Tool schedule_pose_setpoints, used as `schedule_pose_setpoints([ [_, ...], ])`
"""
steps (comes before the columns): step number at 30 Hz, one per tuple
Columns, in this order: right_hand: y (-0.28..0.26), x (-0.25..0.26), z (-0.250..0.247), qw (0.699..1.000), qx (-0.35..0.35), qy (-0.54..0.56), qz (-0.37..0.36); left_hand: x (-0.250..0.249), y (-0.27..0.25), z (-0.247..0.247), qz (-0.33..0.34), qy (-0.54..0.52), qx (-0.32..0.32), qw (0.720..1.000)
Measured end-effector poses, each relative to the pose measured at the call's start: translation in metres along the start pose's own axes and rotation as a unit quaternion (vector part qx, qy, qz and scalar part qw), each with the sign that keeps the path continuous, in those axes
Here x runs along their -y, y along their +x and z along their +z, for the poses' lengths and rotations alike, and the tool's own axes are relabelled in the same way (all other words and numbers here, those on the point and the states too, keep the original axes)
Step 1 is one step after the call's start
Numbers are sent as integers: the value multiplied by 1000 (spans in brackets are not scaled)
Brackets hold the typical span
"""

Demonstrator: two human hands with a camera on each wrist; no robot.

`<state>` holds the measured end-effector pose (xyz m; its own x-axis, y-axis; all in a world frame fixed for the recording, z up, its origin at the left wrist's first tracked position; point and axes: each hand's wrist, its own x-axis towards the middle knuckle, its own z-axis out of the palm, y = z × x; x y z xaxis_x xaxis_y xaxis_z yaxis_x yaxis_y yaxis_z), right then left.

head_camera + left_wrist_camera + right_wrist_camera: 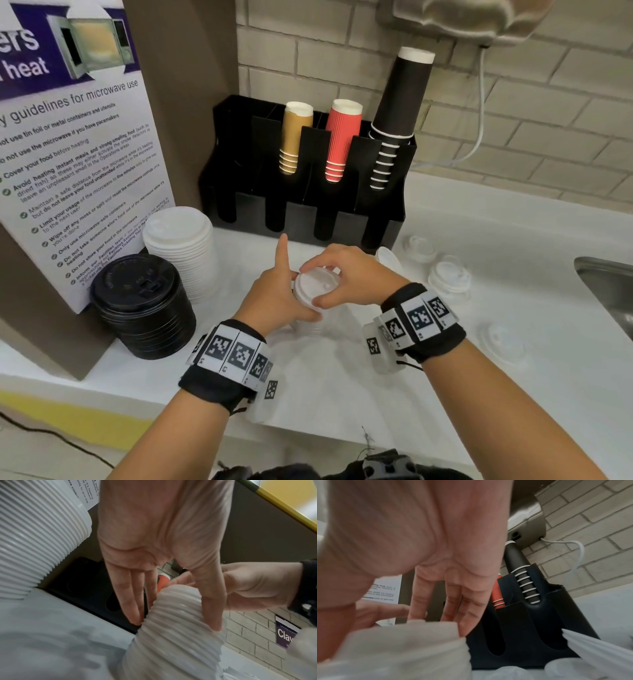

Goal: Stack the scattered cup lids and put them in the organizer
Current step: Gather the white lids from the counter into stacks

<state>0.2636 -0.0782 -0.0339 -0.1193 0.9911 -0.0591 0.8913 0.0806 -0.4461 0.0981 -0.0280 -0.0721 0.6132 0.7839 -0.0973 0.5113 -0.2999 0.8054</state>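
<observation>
- Left hand (274, 301) grips the side of a short stack of white plastic cup lids (313, 291) standing on the white counter (342, 387), thumb and fingers wrapped round it, index finger pointing up.
- Our right hand (346, 274) pinches the top lid of that stack from above with curled fingertips.
- Behind our hands stands the black slotted organizer (308, 219), holding tan, red and black paper cups.
- Loose translucent lids (448, 277) lie scattered on the counter to the right, near a steel sink (606, 287).
- At left we see a tall stack of white lids (181, 246) beside a stack of black lids (140, 301), below a microwave guidelines poster (78, 154).
</observation>
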Motion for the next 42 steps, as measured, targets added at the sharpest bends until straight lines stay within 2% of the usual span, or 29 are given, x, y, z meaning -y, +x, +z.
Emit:
schedule_pose_setpoints([
  [6, 4, 4, 6, 999, 3, -32, 3, 4, 1, 2, 8, 0, 6, 1000],
  [9, 3, -3, 2, 1000, 19, 12, 4, 2, 0, 3, 21, 7, -1, 1000],
  [12, 7, -25, -13, 991, -19, 124, 56, 0, 2, 2, 20, 24, -5, 999],
  [14, 17, -42, -18, 988, -48, 103, 104, 0, 4, 3, 18, 31, -7, 999],
  [15, 25, -49, -18, 990, -31, 63, 120, -1, 4, 3, 16, 32, -7, 999],
  [17, 41, -55, -12, 990, 56, -40, 125, -1, 5, 2, 12, 35, -4, 999],
  [19, 55, -55, -1, 977, 127, -125, 117, -2, 5, 2, 10, 38, -2, 999],
  [23, 72, -57, 12, 969, 153, -156, 111, -1, 5, 2, 6, 36, -1, 999],
  [25, 71, -63, 13, 975, 132, -142, 107, 0, 5, 1, 6, 33, 1, 999],
  [28, 60, -70, 0, 993, 46, 13, 112, 1, 5, 1, 8, 27, 4, 1000],
  [31, 40, -68, -21, 974, -60, 170, 135, 1, 7, 2, 13, 23, 2, 1000],
  [33, 23, -61, -27, 956, -109, 234, 138, -2, 10, 5, 22, 23, 1, 999],
  [38, -26, -39, -11, 948, -175, 246, 98, -9, 17, 13, 39, 27, -1, 999],
  [42, -38, -30, 11, 950, -200, 220, 95, -11, 17, 15, 48, 27, -4, 998],
])
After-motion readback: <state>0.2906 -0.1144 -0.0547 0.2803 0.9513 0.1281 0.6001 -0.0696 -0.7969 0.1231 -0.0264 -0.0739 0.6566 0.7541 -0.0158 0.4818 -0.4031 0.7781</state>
